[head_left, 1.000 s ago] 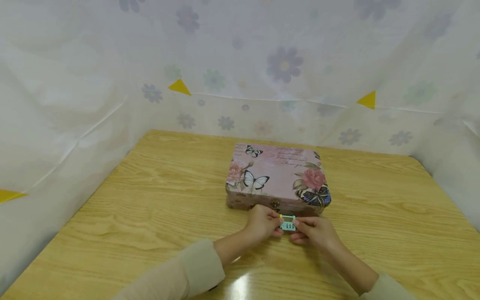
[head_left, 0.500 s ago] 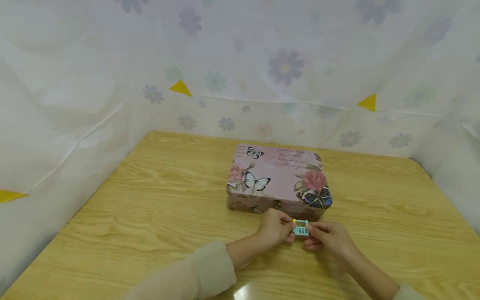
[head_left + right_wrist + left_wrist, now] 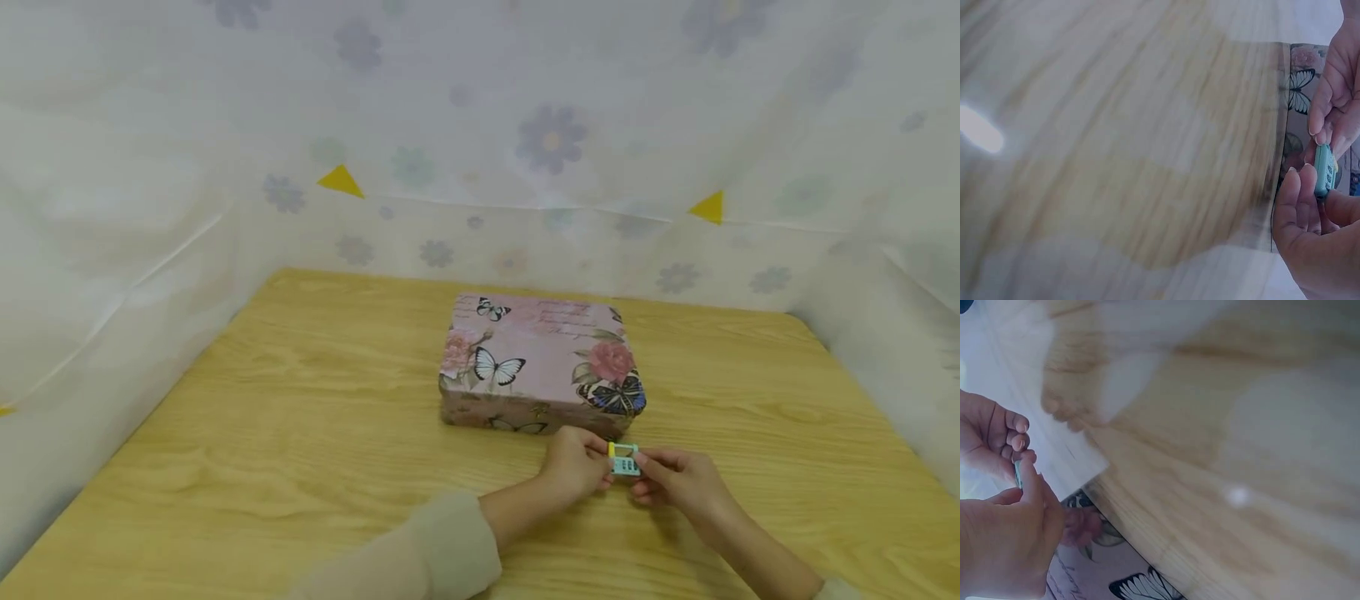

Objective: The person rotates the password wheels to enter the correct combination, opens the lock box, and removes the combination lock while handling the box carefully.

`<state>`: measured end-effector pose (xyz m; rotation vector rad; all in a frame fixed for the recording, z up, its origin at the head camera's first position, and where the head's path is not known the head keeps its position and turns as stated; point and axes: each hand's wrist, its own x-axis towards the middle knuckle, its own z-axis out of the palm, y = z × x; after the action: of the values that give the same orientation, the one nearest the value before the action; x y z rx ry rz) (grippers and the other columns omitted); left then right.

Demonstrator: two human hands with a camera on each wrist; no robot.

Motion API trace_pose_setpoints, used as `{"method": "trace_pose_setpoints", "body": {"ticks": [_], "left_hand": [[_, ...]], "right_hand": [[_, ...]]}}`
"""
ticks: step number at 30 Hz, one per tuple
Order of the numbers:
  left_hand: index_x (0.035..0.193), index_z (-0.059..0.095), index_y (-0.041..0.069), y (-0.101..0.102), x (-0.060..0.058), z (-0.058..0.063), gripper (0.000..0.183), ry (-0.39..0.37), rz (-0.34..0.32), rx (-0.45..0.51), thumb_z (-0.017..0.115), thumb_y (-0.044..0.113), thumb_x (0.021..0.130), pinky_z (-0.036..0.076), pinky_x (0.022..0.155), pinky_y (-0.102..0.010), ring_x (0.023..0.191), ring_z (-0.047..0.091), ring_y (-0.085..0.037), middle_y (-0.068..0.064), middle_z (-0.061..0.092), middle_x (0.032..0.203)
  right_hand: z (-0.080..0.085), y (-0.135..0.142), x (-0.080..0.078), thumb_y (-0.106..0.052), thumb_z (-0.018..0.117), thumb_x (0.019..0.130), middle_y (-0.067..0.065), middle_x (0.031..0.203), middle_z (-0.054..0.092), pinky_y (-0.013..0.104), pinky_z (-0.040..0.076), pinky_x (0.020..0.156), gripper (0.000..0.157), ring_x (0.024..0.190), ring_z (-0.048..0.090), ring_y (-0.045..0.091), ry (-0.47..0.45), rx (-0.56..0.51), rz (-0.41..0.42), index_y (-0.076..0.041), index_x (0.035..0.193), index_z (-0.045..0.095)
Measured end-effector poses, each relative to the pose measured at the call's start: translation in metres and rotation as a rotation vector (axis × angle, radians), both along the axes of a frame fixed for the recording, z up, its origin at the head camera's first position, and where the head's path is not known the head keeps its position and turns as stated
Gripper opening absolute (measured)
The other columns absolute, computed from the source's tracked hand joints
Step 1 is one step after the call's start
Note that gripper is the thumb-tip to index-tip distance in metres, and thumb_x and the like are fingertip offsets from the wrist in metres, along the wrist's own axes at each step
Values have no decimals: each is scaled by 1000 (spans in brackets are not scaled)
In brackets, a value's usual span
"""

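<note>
A small mint-green combination padlock [image 3: 626,465] with number dials and a yellow piece at one end of its shackle is held between both hands, in front of the box's right front corner. My left hand [image 3: 576,467] pinches its left end. The right hand [image 3: 686,485] grips the other end between thumb and fingers. In the right wrist view the padlock [image 3: 1324,170] appears edge-on between the fingertips of both hands. Only a thin edge of the padlock [image 3: 1019,474] shows in the left wrist view, past the left hand [image 3: 1013,531].
Just behind the hands lies a pink box [image 3: 540,350] with butterflies and roses, its lid down and a small metal clasp [image 3: 538,410] at the front. It stands on a wood-grain table [image 3: 315,400]. White flowered curtains [image 3: 450,125] enclose the back and sides.
Both hands have moved to the right with the padlock, from in front of the clasp toward the box's right front corner. The head view has shifted slightly; the box stays put on the table.
</note>
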<state>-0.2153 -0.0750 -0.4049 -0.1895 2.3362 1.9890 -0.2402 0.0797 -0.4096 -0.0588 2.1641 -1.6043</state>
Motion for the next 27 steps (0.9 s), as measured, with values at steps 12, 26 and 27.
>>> {"method": "trace_pose_setpoints", "body": {"ticks": [12,26,27], "left_hand": [[76,68,-4,49,-11,-3,7,94,126,-117,66,-11,74,44,42,-11,49,54,-4,-6,65,61],[76,71,5,81,-31,-4,7,68,261,-265,68,-1,76,47,53,-14,63,57,-2,1,67,71],[78,71,6,82,-33,-3,7,49,268,-266,67,0,77,47,53,-15,63,57,-3,2,68,72]], "right_hand": [[-1,39,-8,-14,46,97,-2,74,68,26,60,66,45,67,66,10,0,82,-65,21,125,40],[4,53,-26,-20,48,97,-9,77,66,21,59,69,54,69,66,4,57,85,-129,21,128,34],[4,53,-28,-20,48,97,-10,76,66,21,59,68,53,68,65,3,74,91,-131,22,128,35]]}}
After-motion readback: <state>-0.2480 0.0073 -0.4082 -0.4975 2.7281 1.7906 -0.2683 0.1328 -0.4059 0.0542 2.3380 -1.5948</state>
